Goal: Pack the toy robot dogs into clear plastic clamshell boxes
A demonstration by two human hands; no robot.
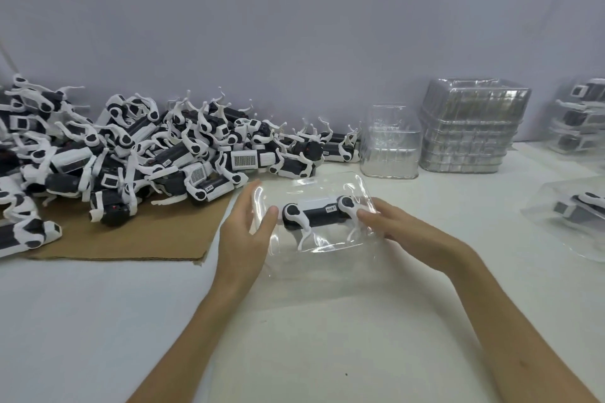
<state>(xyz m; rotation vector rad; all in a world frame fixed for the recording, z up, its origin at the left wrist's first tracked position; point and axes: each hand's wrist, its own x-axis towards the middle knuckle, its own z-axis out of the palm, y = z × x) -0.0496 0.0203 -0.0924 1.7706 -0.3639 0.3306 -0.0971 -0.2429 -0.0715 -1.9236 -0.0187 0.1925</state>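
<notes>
Starting out at nine o'clock: a big tangled heap of black-and-white toy robot dogs (131,154), spilling over a flat brown cardboard sheet (137,242) whose ragged edge stops just beside the left hand (244,229).

That hand has the left end of the clear plastic clamshell box (327,185), dead centre, thumb on the lid and nearly straight fingers along the far side. Inside lies one black-and-white toy dog (319,213), on its side, legs pointing toward six o'clock. There's a small white label on its back, with print too fine to read.

The right hand (399,229) lays fairly flat fingers on the box's right end. Its thumb is hidden.

Bare white surface (327,337) stretches wide toward six o'clock, between the forearms.

At one o'clock, a short stack of empty clear clamshells (389,144) stands just beside the heap's last dogs. A taller, wider stack of empty shells (471,127) is next to it.

At three o'clock, one packed clear box (569,216) lies well apart. Behind it, at two o'clock, stacked packed boxes (579,118) run out of the shot.
</notes>
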